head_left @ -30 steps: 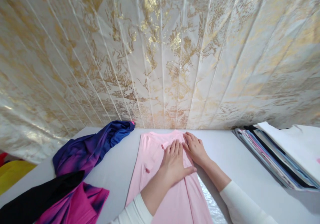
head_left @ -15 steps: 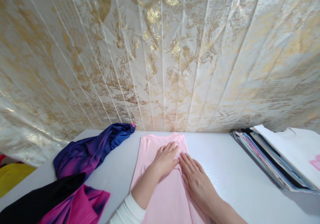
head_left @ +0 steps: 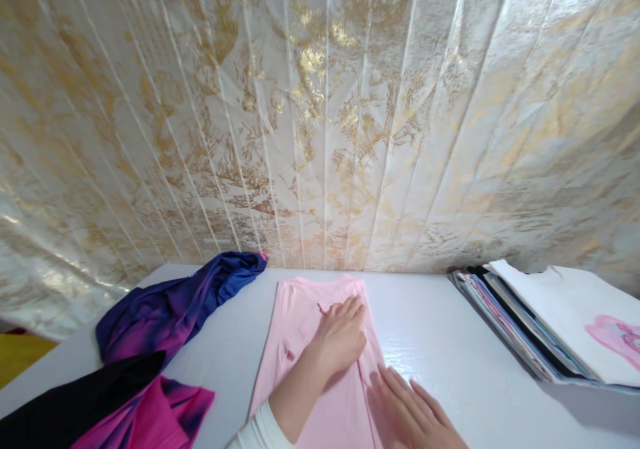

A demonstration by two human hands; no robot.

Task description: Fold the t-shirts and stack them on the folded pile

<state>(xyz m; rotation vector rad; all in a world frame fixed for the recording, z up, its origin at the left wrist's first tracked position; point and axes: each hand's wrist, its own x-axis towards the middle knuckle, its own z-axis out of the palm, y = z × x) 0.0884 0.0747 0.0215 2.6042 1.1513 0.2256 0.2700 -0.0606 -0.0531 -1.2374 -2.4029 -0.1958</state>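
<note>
A pale pink garment (head_left: pixel 300 349), folded into a long narrow strip, lies flat on the white table (head_left: pixel 430 342), its far end near the wall. My left hand (head_left: pixel 340 339) rests flat on its upper middle, fingers stretched out and pointing away from me. My right hand (head_left: pixel 413 412) lies flat lower down on the garment's right edge, fingers together and extended, partly blurred. Neither hand holds anything.
A blue and purple garment (head_left: pixel 180 302) is crumpled at the left, with black (head_left: pixel 75 402) and magenta (head_left: pixel 160 412) cloth nearer me. A stack of folded shirts (head_left: pixel 560 322), white one on top, sits at the right. A gold-patterned white sheet (head_left: pixel 320 115) hangs behind.
My right hand has slid down the pink garment's right edge towards me. My left hand stays flat on the upper part. The view has tilted up slightly.
</note>
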